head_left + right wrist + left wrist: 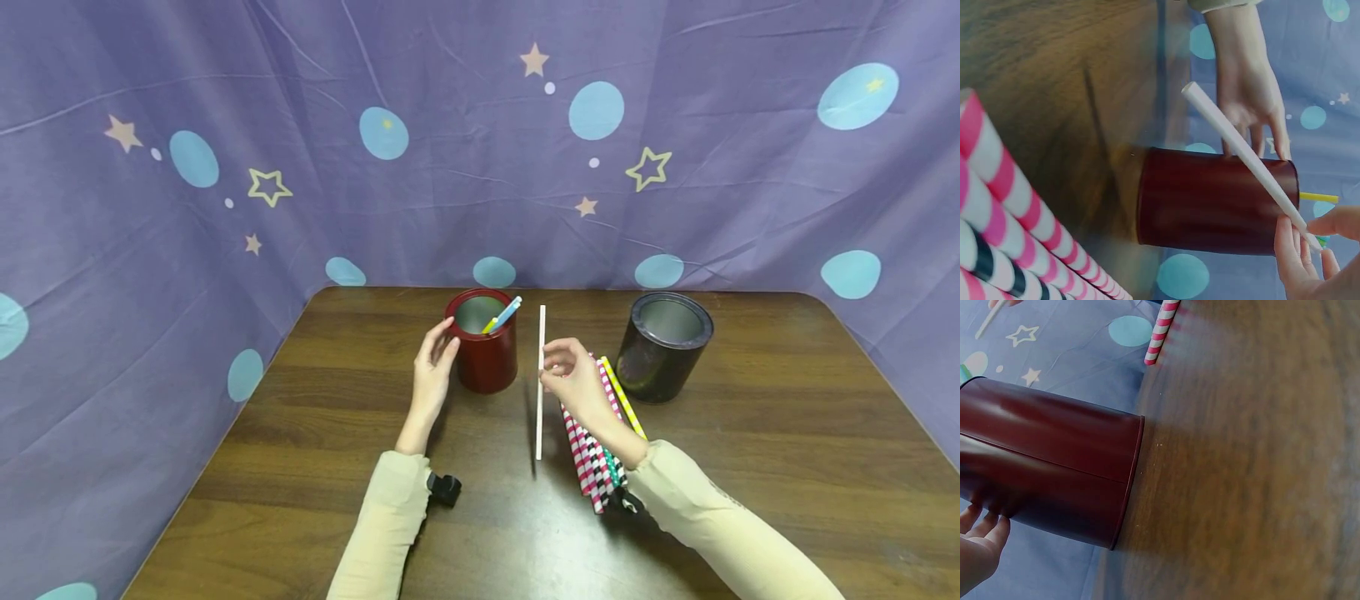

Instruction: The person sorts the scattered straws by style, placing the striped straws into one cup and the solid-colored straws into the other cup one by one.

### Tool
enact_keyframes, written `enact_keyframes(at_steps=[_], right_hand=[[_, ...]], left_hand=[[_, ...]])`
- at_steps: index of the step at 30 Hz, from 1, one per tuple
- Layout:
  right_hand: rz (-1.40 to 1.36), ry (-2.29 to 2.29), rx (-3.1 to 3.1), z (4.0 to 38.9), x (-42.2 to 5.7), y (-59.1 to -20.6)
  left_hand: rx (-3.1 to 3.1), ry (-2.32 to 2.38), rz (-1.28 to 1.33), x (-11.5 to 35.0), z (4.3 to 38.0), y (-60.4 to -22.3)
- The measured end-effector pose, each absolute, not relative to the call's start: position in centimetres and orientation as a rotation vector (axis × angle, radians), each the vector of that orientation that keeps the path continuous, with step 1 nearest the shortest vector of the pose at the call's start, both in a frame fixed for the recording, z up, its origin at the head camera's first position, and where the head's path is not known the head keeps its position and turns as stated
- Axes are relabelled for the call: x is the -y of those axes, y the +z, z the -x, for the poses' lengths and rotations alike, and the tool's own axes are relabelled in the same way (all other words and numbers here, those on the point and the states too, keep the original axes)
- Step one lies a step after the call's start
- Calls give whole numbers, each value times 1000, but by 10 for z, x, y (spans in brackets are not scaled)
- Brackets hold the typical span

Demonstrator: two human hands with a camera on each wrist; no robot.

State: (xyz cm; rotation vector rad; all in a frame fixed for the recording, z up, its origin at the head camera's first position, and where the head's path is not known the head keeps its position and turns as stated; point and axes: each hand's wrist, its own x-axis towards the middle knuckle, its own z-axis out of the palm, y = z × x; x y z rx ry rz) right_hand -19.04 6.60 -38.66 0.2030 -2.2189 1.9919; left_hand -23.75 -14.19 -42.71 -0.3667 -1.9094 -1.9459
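My right hand (pixel 579 385) pinches a plain white paper straw (pixel 539 417) between thumb and fingers, holding it upright above the table. To its left stands a dark red can (pixel 487 367) with a yellow straw (pixel 1319 197) and a light blue one (pixel 507 312) poking out of its top. The fingertips of my left hand (pixel 431 379) rest against the can's left side near the rim, its fingers only loosely bent. In the left wrist view the red can (pixel 1047 462) sits upright on the wood, the left fingers touching its wall.
Under my right forearm lies a pile of striped paper straws (pixel 583 458), pink, black and green with white. A yellow-and-white straw (pixel 624 400) lies at its right. Beyond stands a black can (pixel 654 367) on the wooden table (pixel 337 350). A patterned purple curtain (pixel 465 200) hangs behind.
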Motion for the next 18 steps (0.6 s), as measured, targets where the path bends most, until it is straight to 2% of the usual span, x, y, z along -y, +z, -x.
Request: enact_keyframes(at_steps=[18], right_hand=[[-272, 1969, 2094, 189, -73, -351]], left_hand=[[1927, -1963, 339, 136, 221, -403]])
